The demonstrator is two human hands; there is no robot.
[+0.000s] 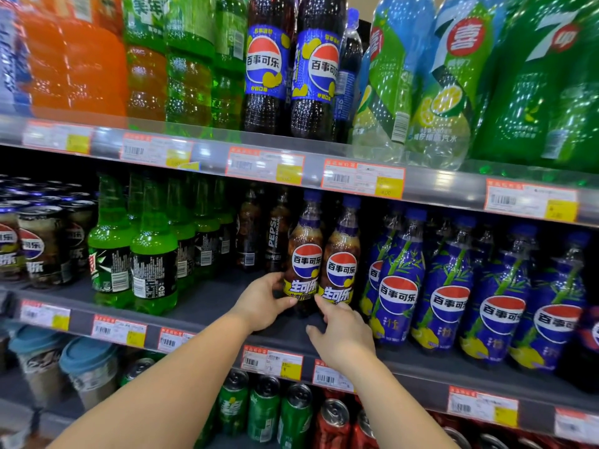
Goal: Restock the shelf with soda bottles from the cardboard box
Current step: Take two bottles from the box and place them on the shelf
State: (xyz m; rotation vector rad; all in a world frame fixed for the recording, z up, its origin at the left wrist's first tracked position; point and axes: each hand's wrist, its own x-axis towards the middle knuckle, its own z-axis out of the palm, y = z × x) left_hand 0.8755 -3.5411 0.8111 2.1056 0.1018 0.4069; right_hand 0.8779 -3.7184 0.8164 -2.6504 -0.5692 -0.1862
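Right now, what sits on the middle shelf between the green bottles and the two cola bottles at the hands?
Head view: bare shelf in front; further back, dark Pepsi bottles stand between the green bottles and the cola bottles.

Bright, glary, edges warped and blurred

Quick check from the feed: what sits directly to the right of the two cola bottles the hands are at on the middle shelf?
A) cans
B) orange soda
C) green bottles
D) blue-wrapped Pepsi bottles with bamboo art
D: the blue-wrapped bottles stand just right of the two cola bottles; the green bottles are off to the left.
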